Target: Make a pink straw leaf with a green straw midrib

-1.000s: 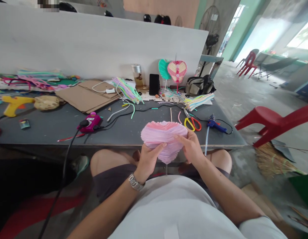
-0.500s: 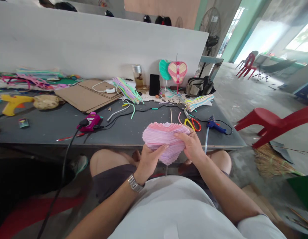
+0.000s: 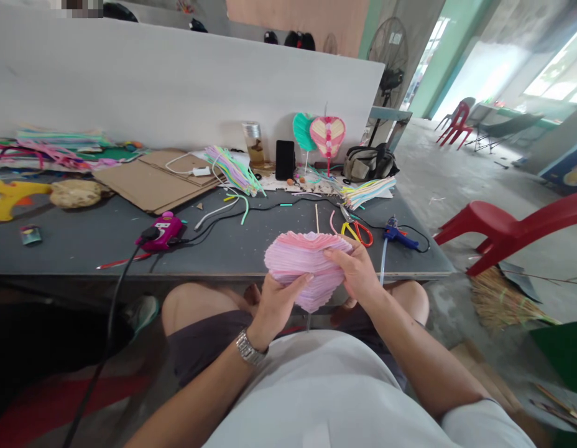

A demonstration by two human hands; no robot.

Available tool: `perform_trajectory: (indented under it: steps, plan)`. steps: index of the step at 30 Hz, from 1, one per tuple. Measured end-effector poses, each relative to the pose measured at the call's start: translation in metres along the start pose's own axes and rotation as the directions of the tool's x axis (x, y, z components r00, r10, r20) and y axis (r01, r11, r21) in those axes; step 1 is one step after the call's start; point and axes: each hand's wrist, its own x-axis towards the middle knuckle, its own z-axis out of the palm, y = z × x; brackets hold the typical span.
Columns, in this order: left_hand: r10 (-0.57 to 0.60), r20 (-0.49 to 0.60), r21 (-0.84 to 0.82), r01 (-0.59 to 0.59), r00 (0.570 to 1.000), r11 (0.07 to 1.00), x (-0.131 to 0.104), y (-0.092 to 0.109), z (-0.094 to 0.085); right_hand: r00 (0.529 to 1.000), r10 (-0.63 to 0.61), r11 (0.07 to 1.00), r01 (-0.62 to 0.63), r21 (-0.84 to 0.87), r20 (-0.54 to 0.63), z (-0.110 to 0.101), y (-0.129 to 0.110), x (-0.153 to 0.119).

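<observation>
A pink and lilac heart-shaped fan (image 3: 307, 255), made of narrow strips side by side, is held above my lap at the table's front edge. My left hand (image 3: 279, 305) grips its lower left side, thumb lying on the face. At the right edge, my right hand (image 3: 356, 267) pinches it with the thumb on top. The fingers behind the fan are hidden. A thin stick points down from its lower tip toward my shirt. Just beyond my right hand lie scissors (image 3: 363, 234) with yellow and red handles, and a blue glue gun (image 3: 400, 236) is farther right.
On the grey table (image 3: 237, 252) are a magenta power adapter (image 3: 163, 231) with cords, cardboard (image 3: 153, 186), bundled colored strips (image 3: 235, 171), a phone (image 3: 285, 160), a jar (image 3: 255, 144), two finished-looking fans (image 3: 327, 137) and a yellow glue gun (image 3: 11, 198). A red chair (image 3: 484, 227) stands right.
The whole view has shifted slightly, so the table items appear a little farther left. Both hands keep the same hold on the fan.
</observation>
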Motion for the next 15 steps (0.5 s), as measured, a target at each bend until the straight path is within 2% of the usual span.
perform_trajectory:
  steps: [6,15]
  plan:
    - [0.015,-0.007,0.053,-0.014,1.000,0.998,0.0001,-0.0021,-0.0023,1.000,0.031,0.999,-0.031,-0.035,0.005,-0.0028,-0.0070,-0.0006]
    - [-0.021,0.005,0.052,0.021,1.000,0.998,-0.0027,0.0035,0.0014,1.000,-0.011,0.999,0.011,-0.054,-0.005,-0.0061,-0.0072,0.0030]
